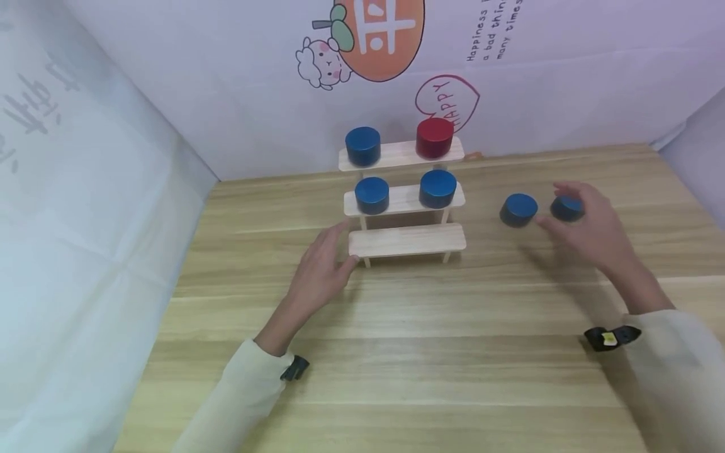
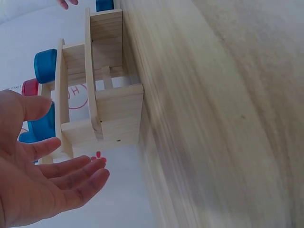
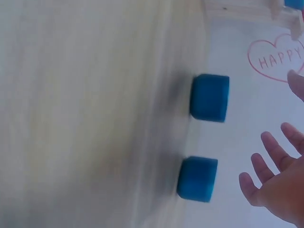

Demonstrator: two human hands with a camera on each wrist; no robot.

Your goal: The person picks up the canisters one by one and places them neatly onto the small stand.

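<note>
A small three-step wooden rack (image 1: 408, 240) carries short round tin-like pieces. On its top step stand a blue piece (image 1: 363, 147) and a red piece (image 1: 434, 138). Two more blue pieces, a left one (image 1: 372, 195) and a right one (image 1: 438, 189), sit on the middle step; the bottom step is bare. My left hand (image 1: 321, 270) is at the rack's lower left end, fingers spread and holding nothing. To the right, my right hand (image 1: 595, 228) hovers with parted fingers over two blue pieces on the table, one fully visible (image 1: 518, 210), the other (image 1: 567, 208) partly hidden by the hand.
The wood-grain table (image 1: 396, 352) meets a white printed cloth (image 1: 255, 113) right behind the rack. Another white cloth (image 1: 73, 220) hangs along the left side. Dark straps circle both sleeved wrists.
</note>
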